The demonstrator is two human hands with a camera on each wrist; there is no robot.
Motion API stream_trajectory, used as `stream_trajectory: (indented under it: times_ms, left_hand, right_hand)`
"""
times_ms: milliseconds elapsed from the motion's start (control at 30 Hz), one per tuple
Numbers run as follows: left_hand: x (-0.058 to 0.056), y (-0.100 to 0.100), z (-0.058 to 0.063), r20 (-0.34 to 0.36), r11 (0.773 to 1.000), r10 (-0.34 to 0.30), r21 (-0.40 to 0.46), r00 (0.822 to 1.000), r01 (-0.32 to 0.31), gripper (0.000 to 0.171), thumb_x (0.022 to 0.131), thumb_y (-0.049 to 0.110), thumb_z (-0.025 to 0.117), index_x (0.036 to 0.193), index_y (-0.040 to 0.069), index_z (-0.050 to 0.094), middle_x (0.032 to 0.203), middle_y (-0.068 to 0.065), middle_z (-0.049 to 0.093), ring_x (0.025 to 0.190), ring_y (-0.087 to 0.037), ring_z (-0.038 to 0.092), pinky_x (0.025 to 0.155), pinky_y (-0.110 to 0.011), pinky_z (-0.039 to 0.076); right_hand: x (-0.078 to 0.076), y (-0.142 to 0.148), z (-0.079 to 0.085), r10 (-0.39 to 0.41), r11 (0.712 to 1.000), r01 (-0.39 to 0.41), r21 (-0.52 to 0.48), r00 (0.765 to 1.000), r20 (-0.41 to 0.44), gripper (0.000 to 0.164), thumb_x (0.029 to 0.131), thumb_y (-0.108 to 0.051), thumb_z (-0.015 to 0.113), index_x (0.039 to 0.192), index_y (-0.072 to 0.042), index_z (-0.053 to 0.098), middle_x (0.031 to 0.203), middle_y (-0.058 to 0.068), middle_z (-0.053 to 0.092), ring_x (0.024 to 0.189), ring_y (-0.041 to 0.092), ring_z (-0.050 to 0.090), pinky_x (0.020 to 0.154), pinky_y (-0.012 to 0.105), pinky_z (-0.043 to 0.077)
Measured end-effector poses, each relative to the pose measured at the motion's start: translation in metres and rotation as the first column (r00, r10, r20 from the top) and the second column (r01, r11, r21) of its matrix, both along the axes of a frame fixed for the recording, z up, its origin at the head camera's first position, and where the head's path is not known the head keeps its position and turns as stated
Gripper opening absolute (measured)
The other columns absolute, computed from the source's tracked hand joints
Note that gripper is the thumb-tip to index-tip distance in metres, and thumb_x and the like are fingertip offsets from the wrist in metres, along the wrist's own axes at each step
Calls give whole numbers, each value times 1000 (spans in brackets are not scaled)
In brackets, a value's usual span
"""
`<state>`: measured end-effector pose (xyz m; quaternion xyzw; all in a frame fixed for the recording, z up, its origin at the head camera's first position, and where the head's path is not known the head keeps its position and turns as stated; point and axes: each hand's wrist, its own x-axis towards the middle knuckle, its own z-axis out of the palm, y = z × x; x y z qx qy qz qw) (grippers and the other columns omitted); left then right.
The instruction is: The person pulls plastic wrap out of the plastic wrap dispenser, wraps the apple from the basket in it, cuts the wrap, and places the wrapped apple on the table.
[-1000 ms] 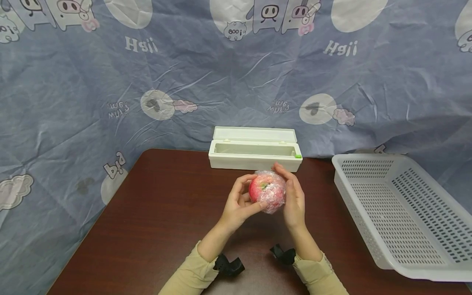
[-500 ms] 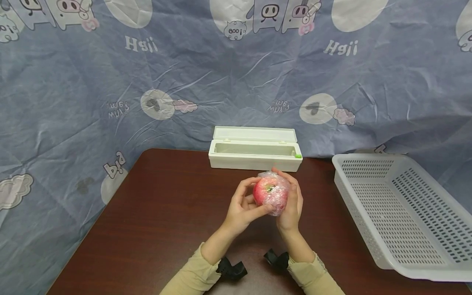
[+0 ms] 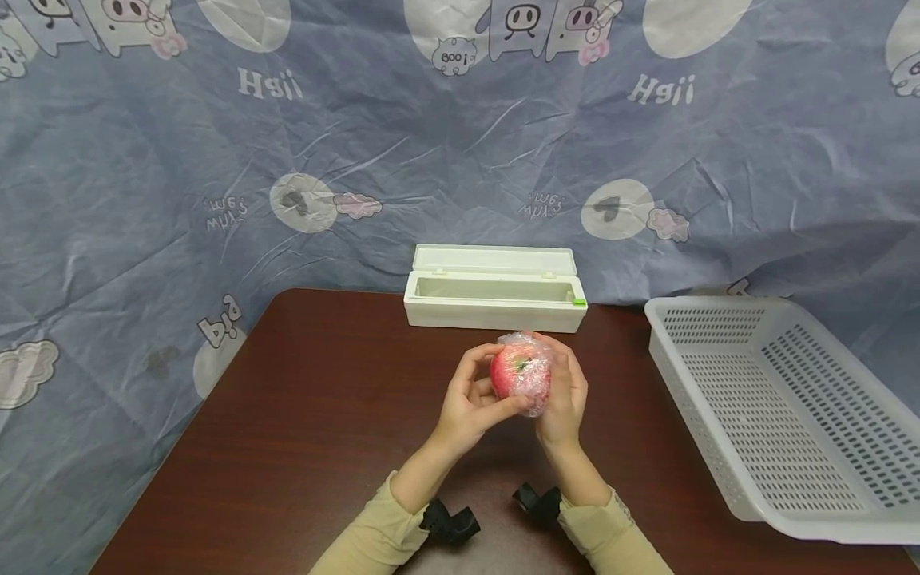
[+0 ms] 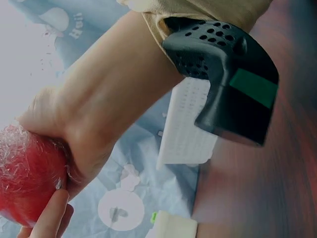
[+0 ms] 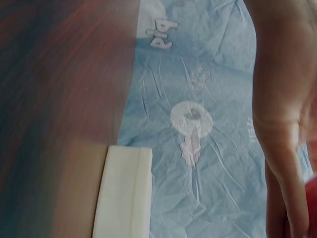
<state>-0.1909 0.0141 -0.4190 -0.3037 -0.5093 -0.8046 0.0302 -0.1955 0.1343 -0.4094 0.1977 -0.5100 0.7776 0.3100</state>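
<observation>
A red apple (image 3: pixel 509 369) wrapped in crinkled cling film is held up between both hands, over the middle of the table. My left hand (image 3: pixel 463 409) grips its left side, thumb across the front and fingers round the back. On the right side, my right hand (image 3: pixel 563 409) cups the apple, its fingers bent round the film and partly hidden behind the fruit. Bunched film stands up at the apple's top, and the stem shows through it. The left wrist view shows the wrapped apple (image 4: pixel 29 173) close up; only a red sliver of apple (image 5: pixel 312 206) enters the right wrist view.
A long white box (image 3: pixel 496 314) with its lid raised and a green tab at one end stands at the table's back edge. On the right is a large white perforated basket (image 3: pixel 719 447). A printed blue cloth (image 3: pixel 431 160) hangs behind the dark brown table (image 3: pixel 302 415).
My right hand has moved left and closed in on the apple, its fingers now bent round it. The apple has shifted slightly right and turned a little in my left hand's grip.
</observation>
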Motion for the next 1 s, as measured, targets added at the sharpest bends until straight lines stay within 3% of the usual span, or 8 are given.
stream_trajectory:
  times_ms: [233,367,500,633,867,1000]
  left_hand:
    - [2,-1,2,-12,989,136,-55,991,-137,75,73,3,79,133,3,34,122,-16,39,97,-25,61,75,-37,55]
    - [3,1,1,6,975,212,-73,977,-211,81,71,-2,79,136,5,31,125,-19,38,98,-27,61,74,-37,55]
    - [2,0,-1,-4,968,234,-90,972,-234,81,73,-4,77,139,2,30,127,-20,37,99,-26,60,75,-36,55]
    - [-1,-5,-1,-55,968,201,-141,978,-207,85,73,-7,75,143,-1,28,128,-21,34,102,-25,58,76,-35,54]
    - [-3,-15,8,-113,980,8,-196,994,-30,84,77,0,75,146,1,26,139,-19,23,111,-30,53,80,-38,53]
    - [-3,-18,10,-91,971,-2,-236,996,-20,77,79,4,74,144,4,32,150,-14,11,114,-32,53,81,-37,53]
  right_hand:
    - [-1,8,4,23,989,-26,143,999,23,36,100,-14,41,131,6,46,127,11,57,120,24,49,98,29,40]
    - [0,10,5,31,971,-32,238,999,6,46,99,-21,48,135,6,40,135,16,48,126,28,42,100,28,38]
    - [1,11,4,62,942,-69,328,998,30,60,92,-25,62,139,2,37,140,18,39,125,27,39,97,26,40]
    - [3,13,5,56,920,-85,382,995,85,64,86,-21,70,138,-1,39,139,15,39,120,23,43,95,26,42]
    - [3,18,9,7,916,-52,398,994,113,53,81,2,67,130,1,48,132,16,48,110,22,51,86,25,48]
    - [3,20,11,-20,917,-27,398,993,113,48,79,9,63,125,4,51,124,17,54,101,20,55,79,24,51]
